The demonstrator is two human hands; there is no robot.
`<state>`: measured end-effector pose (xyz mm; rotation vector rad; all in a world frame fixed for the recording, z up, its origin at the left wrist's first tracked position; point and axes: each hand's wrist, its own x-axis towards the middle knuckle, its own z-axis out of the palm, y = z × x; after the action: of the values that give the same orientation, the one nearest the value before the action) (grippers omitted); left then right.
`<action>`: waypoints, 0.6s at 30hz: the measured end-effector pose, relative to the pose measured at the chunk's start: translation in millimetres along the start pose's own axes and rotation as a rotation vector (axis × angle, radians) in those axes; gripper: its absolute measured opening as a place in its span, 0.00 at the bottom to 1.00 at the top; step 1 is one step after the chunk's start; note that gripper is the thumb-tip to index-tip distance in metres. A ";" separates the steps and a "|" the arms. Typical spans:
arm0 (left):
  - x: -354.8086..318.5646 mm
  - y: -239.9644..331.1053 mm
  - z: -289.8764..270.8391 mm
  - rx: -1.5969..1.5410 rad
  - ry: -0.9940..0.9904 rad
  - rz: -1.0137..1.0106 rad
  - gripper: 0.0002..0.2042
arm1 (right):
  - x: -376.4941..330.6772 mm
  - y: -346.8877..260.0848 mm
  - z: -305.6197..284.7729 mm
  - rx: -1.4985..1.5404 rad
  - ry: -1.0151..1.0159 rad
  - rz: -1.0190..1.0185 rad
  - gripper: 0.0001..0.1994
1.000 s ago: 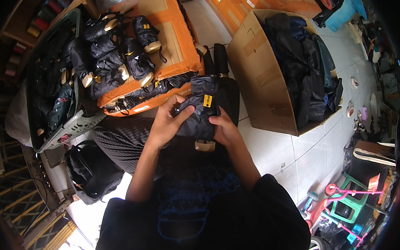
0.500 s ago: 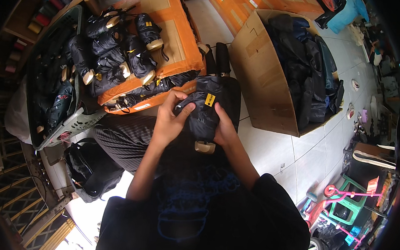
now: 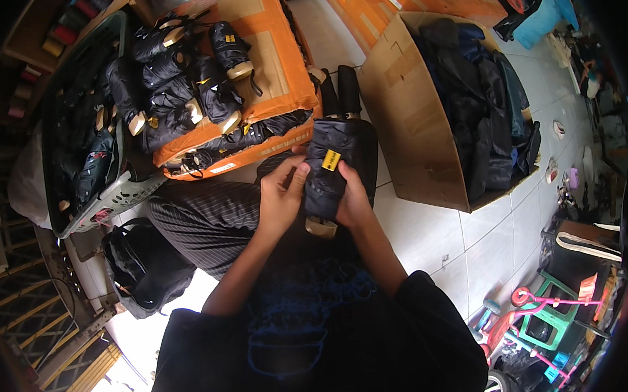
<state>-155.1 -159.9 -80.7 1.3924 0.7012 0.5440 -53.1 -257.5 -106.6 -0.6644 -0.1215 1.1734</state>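
Observation:
A folded black compact umbrella [image 3: 321, 189] with a yellow label and a pale, wood-coloured handle [image 3: 321, 228] is upright in front of me, handle toward my body. My right hand [image 3: 355, 198] is closed round its right side, thumb near the label. My left hand [image 3: 282, 194] is closed along the left edge, thumb up against the fabric and its other fingertips partly hidden behind. Just beyond the held umbrella, dark umbrella-like rolls [image 3: 348, 90] stand between the boxes.
Several similar umbrellas [image 3: 169, 68] lie on an orange-taped carton [image 3: 275, 64] at far left. Beside it is a basket [image 3: 105, 201] of dark umbrellas. An open cardboard box [image 3: 411, 130] of dark fabric stands right. A black bag [image 3: 137, 268], green stool [image 3: 557, 319] and pink scooter [image 3: 530, 304] are nearby.
My left hand has shifted slightly right and down, and the loose fabric it pinched at the left edge now lies against the umbrella. The umbrella has turned a little; my right hand keeps its grip.

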 end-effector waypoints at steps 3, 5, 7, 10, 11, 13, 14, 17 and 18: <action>10.5 -14.1 -4.2 0.633 0.155 0.624 0.07 | 1.6 -1.4 2.6 -0.030 0.080 -0.001 0.22; 9.7 -14.2 -4.5 0.719 0.179 0.599 0.08 | 3.4 -1.6 6.8 -0.024 0.121 -0.031 0.22; 11.3 -9.4 -6.3 0.684 0.198 0.509 0.08 | 4.4 -1.3 13.8 -0.060 0.151 -0.105 0.22; 21.0 -2.5 -24.3 0.385 0.083 0.182 0.12 | 5.6 -5.3 13.9 -0.252 0.260 0.023 0.19; 23.1 -1.0 -26.6 0.320 0.055 0.226 0.12 | 6.2 -3.2 14.7 -0.336 0.272 -0.033 0.21; 27.7 7.1 -28.5 0.189 0.001 0.310 0.11 | 6.9 6.5 14.1 -0.506 0.295 -0.139 0.25; 27.9 13.2 -22.3 0.207 0.016 0.314 0.09 | 6.5 10.1 10.3 -0.575 0.292 -0.149 0.25; 25.4 21.8 -10.6 0.413 0.080 0.212 0.08 | 7.3 18.5 7.0 -0.857 0.333 -0.289 0.25; 26.0 18.2 -12.3 0.441 0.087 0.241 0.08 | 3.5 17.5 13.1 -0.935 0.391 -0.323 0.26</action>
<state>-145.1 -130.7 -66.4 1.8905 0.7569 0.6677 -71.4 -245.0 -106.4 -1.6151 -0.4409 0.6084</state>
